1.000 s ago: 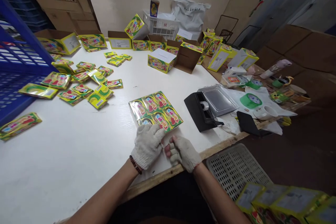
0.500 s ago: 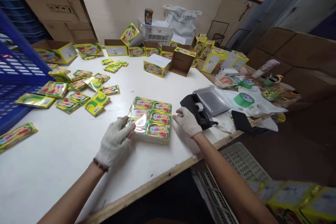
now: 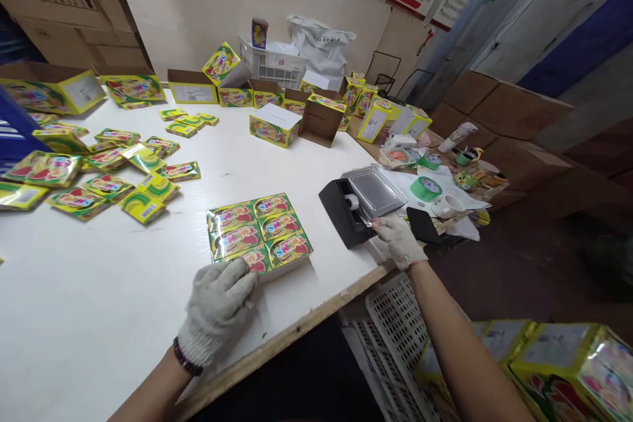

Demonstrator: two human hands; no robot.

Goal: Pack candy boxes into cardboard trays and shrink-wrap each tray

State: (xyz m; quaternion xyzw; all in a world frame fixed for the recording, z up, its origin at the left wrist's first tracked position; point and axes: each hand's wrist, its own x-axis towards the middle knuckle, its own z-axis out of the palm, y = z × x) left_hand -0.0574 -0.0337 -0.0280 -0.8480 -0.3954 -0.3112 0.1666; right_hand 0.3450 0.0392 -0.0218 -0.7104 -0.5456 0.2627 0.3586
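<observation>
A flat pack of several small green and yellow cartons [image 3: 262, 232], covered by shiny clear film, lies on the white table [image 3: 163, 290]. My left hand [image 3: 217, 306], in a white knitted glove with bare fingertips, grips its near left corner with the fingers bent over the edge. To the right stands a black tape dispenser [image 3: 341, 216] with a small tape roll [image 3: 351, 202] in it. My gloved right hand [image 3: 399, 242] is at the dispenser's front end, with thumb and fingers pinched together on what looks like the clear tape's end.
Flat yellow-green packets [image 3: 106, 186] are scattered at left. Open display boxes [image 3: 192, 89] line the back. A clear plastic tray [image 3: 376, 188], a green tape roll [image 3: 426, 188], a white cup [image 3: 448, 206] and a black phone-like slab [image 3: 422, 225] lie right. White crates [image 3: 398, 310] stand below the table edge.
My right hand has moved from beside the pack to the dispenser's front end and closed there. My left hand has shifted to the pack's near corner. The view has turned right.
</observation>
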